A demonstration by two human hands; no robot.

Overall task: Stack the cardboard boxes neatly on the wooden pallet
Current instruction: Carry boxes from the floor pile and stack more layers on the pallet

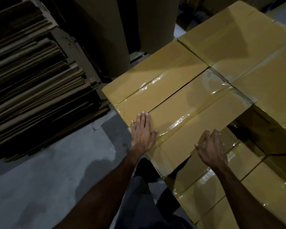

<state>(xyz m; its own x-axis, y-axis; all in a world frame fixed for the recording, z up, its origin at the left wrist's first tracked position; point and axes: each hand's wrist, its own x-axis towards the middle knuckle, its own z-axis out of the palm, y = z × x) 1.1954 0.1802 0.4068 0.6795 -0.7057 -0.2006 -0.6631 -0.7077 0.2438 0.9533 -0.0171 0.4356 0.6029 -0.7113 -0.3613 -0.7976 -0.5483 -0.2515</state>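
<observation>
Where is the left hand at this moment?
The left hand lies flat on the near-left top corner of the taped cardboard box, left of the right hand.

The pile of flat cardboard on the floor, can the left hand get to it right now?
Probably not without stepping over. The left hand lies flat on the top box, and bare floor separates it from the flat cardboard pile.

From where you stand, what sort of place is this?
Most likely a warehouse or packing area. Taped cardboard boxes are stacked in layers, a pile of flattened cardboard sheets stands on the left, and the floor is bare concrete. The light is dim.
</observation>
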